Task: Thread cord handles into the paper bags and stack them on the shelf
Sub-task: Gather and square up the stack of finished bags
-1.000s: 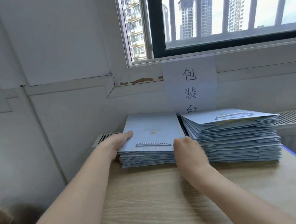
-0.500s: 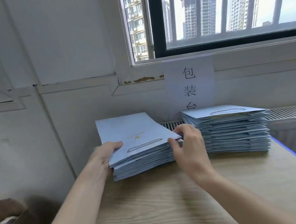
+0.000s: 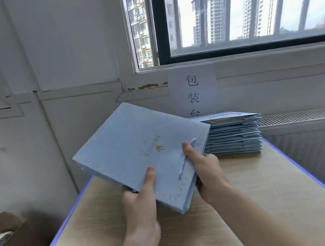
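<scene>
Above the wooden table (image 3: pixel 259 192) I held the stack of paper bags (image 3: pixel 140 152) tilted, long axis running away leftward, left hand (image 3: pixel 140 200) and right hand (image 3: pixel 207 170) both clamped on its near end, the second stack (image 3: pixel 233 136) just right.

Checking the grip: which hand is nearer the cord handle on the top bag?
Right. The right hand has its thumb on the cord handle; the left hand grips the bundle's edge further left.

The bags (image 3: pixel 138 146) were matt pale-blue paper, the handle (image 3: pixel 183 164) twisted cord, the table (image 3: pixel 259 192) smooth light wood-grain.
</scene>
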`<state>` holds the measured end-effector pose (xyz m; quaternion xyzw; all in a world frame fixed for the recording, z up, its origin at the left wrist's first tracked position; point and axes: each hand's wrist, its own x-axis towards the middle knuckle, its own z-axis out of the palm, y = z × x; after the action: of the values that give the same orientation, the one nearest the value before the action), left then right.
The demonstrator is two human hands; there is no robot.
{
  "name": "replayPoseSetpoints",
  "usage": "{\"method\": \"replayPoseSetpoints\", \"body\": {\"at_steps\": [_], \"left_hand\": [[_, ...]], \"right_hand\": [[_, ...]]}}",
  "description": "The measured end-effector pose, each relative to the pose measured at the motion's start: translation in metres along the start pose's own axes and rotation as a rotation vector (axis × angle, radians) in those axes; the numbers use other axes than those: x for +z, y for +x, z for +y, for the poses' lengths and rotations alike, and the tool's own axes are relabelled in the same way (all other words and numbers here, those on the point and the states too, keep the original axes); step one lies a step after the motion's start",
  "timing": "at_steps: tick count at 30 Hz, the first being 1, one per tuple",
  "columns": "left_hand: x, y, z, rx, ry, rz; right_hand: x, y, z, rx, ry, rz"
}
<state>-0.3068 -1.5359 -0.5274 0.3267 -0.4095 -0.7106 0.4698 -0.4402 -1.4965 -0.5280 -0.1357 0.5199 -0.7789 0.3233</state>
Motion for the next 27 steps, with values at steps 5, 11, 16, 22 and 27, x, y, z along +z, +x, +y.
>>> {"method": "replayPoseSetpoints", "body": {"at_steps": [5,11,16,22,27], "left_hand": [[-0.047,-0.007,0.033,0.072,0.573,-0.091],[-0.049,0.076,0.076,0.317,0.465,-0.194],[-0.021,0.095,0.07,0.319,0.236,-0.485],[-0.018,0.088,0.052,0.436,0.253,-0.291],[-0.021,0.081,0.046,0.465,0.273,-0.279]], "right_hand": [[-0.052,-0.004,-0.035,-0.305,-0.18,-0.004],[-0.085,-0.012,-0.046,-0.478,-0.277,-0.15],[-0.08,-0.009,-0.043,-0.56,-0.325,-0.227],[-0.084,-0.002,-0.04,-0.545,-0.355,-0.323],[-0.081,-0.002,-0.036,-0.568,-0.377,-0.35]]}}
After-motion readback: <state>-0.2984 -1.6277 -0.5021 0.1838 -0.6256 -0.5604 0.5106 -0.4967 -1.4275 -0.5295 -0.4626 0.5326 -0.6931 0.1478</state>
